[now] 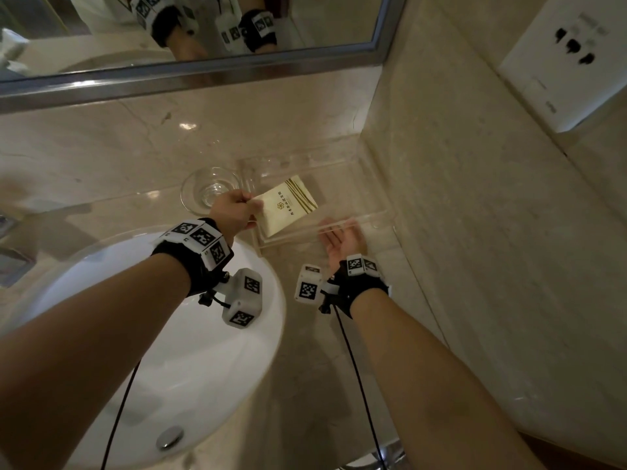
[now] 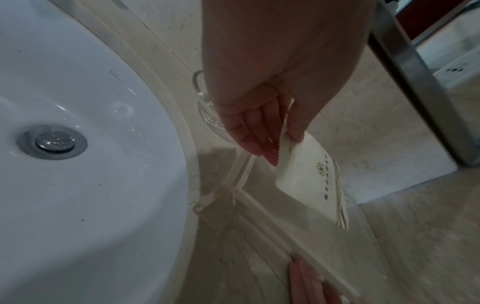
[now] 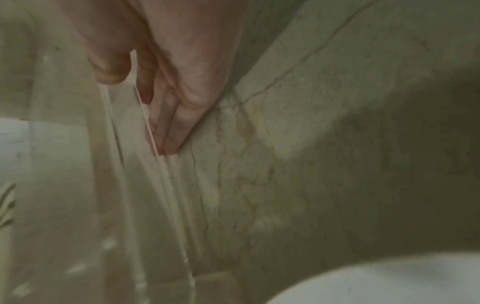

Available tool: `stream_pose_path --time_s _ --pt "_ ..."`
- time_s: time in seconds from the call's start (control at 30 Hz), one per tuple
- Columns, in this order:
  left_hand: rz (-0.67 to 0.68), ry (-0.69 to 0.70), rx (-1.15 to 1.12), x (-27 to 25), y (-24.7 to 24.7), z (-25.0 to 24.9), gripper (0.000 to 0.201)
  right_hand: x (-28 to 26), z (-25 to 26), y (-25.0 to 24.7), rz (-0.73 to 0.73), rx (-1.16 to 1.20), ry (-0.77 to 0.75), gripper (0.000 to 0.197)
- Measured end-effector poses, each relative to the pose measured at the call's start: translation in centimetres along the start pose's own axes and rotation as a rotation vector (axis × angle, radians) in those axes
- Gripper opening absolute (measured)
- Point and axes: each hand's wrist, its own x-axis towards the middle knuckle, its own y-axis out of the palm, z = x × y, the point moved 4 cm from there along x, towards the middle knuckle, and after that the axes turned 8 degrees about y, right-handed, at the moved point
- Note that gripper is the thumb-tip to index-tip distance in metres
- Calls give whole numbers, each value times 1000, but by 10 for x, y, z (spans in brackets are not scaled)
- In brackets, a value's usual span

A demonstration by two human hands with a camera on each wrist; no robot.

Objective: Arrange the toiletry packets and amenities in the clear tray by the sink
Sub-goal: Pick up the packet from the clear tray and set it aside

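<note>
You're pinching the cream packet (image 1: 287, 205) in your left hand (image 1: 235, 209) over the clear tray (image 1: 373, 217), right hand (image 1: 342, 239) bracing its near wall with straight fingers, risking nudging the light tray aside.

Bare forearms, black wristbands (image 1: 191, 262), white marker cubes (image 1: 242, 298), black cables (image 1: 359, 381)

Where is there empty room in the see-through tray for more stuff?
The clear tray is bare from the packet across to the side wall. It is crowded at the sink end, where the left hand pinches the packet beside the glass.
</note>
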Motion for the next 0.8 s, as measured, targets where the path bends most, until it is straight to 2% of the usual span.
stream_pose_path --time_s 0.07,0.13,0.47,0.5,0.6,0.7,0.8 --pt "-1 -4 1 1 0 -1 24 0 2 -1 49 -11 -8 4" --pt "2 -6 3 1 1 -2 24 0 3 -3 75 -34 -1 10" --pt "3 -13 31 -4 7 -5 22 -6 5 -3 1 -57 31 15" --pt "6 -11 31 -5 8 -5 22 -9 4 -5 -6 -64 33 16" --pt "18 -11 30 -10 11 -7 23 -19 2 -15 -14 -76 44 40" --pt "29 -13 42 -17 13 -9 23 -33 3 -31 -13 -104 74 41" --pt "32 -9 45 -25 14 -12 22 -48 2 -46 -73 -144 76 40"
